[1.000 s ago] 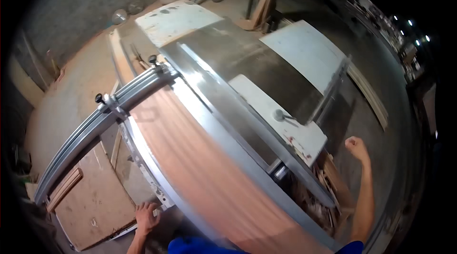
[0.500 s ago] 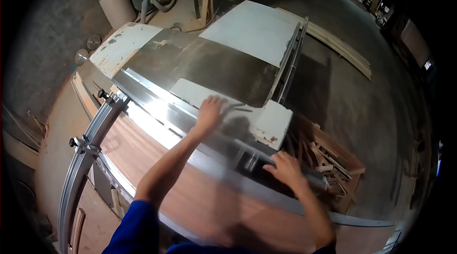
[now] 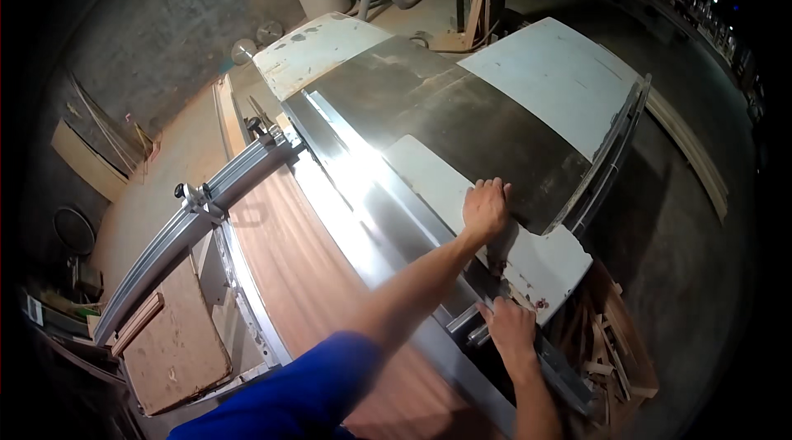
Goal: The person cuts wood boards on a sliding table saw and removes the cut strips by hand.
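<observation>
On the saw surface [image 3: 462, 110], a wide machine top of dark metal with pale panels, the person's left hand [image 3: 485, 207] lies flat and palm down, fingers spread a little and pointing toward 12 o'clock, gripping nothing; it presses where the pale panel [image 3: 445, 184] meets the dark plate. The right hand [image 3: 511, 329] sits at 5 o'clock from the left one, close to the near edge, fingers curled down over the end of a metal rail [image 3: 474, 324]; whether they close fully around it I cannot tell, since the back of the hand hides them.

The reddish-brown wood sheet [image 3: 305, 267] lies on the sliding carriage at 8 o'clock from the left hand, well apart from it, with the bright aluminium guide [image 3: 363, 192] running between the two. Neither hand touches the sheet. A long grey fence [image 3: 198, 209] crosses the sheet's far end at 10 o'clock.

Judging the risk: the left arm reaches across the bright guide, so if the carriage slid, the forearm or blue sleeve [image 3: 305, 390] could catch on it. The sheet is loose of both hands, and could shift off the fence. A crate of offcuts [image 3: 610, 349] sits at 3 o'clock from the right hand, low beside the machine, where a step sideways could trip.
</observation>
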The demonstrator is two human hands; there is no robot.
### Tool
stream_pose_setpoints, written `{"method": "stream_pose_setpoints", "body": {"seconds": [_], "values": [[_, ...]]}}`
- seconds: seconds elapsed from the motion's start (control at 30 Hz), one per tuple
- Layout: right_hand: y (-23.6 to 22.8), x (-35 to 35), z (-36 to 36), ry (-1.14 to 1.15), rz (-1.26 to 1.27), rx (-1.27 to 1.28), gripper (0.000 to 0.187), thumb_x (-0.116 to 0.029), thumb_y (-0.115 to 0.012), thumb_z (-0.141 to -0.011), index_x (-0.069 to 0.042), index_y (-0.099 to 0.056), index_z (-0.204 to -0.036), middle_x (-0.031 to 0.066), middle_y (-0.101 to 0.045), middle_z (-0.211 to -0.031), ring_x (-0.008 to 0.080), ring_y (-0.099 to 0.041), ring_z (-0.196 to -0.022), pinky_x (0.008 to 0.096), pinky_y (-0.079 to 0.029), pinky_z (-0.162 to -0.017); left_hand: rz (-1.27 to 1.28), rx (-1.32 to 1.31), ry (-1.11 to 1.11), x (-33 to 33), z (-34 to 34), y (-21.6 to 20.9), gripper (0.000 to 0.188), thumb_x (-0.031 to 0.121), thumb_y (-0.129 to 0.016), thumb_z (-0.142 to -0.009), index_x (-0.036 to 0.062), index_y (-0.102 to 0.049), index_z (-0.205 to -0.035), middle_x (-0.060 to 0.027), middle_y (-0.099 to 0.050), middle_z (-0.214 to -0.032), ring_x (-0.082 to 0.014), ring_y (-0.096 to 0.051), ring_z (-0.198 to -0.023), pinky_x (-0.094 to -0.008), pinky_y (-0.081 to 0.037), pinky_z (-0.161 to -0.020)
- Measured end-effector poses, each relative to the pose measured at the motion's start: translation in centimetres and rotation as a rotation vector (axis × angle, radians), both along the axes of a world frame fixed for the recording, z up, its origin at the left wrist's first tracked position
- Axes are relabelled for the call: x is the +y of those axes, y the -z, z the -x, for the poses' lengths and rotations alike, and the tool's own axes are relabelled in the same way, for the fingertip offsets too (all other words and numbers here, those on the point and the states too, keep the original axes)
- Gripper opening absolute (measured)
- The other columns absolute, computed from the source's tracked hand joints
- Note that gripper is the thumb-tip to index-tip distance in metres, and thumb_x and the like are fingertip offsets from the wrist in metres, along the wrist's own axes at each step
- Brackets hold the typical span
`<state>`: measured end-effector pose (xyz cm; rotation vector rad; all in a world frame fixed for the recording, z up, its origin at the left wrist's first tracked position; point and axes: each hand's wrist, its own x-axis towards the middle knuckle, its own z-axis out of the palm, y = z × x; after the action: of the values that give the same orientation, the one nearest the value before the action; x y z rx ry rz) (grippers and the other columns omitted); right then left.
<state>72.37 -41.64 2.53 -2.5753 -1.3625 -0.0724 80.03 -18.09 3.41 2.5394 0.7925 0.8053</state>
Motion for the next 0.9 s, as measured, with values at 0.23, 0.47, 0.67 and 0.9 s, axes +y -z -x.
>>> {"method": "stream_pose_setpoints", "body": {"seconds": [0.23,0.47,0.67,0.9], "values": [[-0.6,-15.1,-1.3,-0.007,0.041,0.117,0.042,-0.036,-0.079,-0.082,-0.004,-0.054,-0.070,0.0135,-0.056,-0.063,0.0350,-0.059,-0.058,0.0457,-0.044,-0.052,-0.074,-0.030,-0.017,0.0,-0.3,0.5,0.030,0.030,-0.045,-0.103,0.0062,-0.059,-0.093,-0.0137,-0.065,-0.092,-0.0342,-0.060,-0.092,-0.0471,-0.046,-0.079],[1.4,-34.7,-2.6,0.203,0.359,0.364,0.038,-0.035,-0.068,-0.091,0.001,-0.058,-0.091,0.0221,-0.057,-0.090,0.0419,-0.057,-0.088,0.0507,-0.044,-0.079,-0.024,-0.004,-0.049,0.2,0.0,0.7,0.033,0.034,-0.046,-0.104,0.0063,-0.061,-0.095,-0.0124,-0.066,-0.094,-0.0312,-0.061,-0.096,-0.0443,-0.046,-0.083],[2.4,-41.3,-2.7,0.246,0.584,0.438,0.039,-0.027,-0.067,-0.092,0.001,-0.058,-0.117,0.0223,-0.061,-0.113,0.0433,-0.056,-0.107,0.0531,-0.044,-0.095,-0.030,-0.010,-0.015,-0.5,-0.6,1.4,0.034,0.034,-0.046,-0.103,0.0056,-0.062,-0.095,-0.0134,-0.067,-0.095,-0.0312,-0.061,-0.095,-0.0453,-0.046,-0.082],[-0.4,-36.9,-2.0,0.239,0.257,0.237,0.048,-0.035,-0.070,-0.090,0.002,-0.048,-0.069,0.0209,-0.045,-0.069,0.0393,-0.050,-0.068,0.0496,-0.040,-0.066,-0.021,-0.012,-0.090,0.2,-1.0,1.8,0.036,0.036,-0.048,-0.102,0.0070,-0.065,-0.091,-0.0118,-0.068,-0.093,-0.0311,-0.062,-0.094,-0.0454,-0.046,-0.081]]}}
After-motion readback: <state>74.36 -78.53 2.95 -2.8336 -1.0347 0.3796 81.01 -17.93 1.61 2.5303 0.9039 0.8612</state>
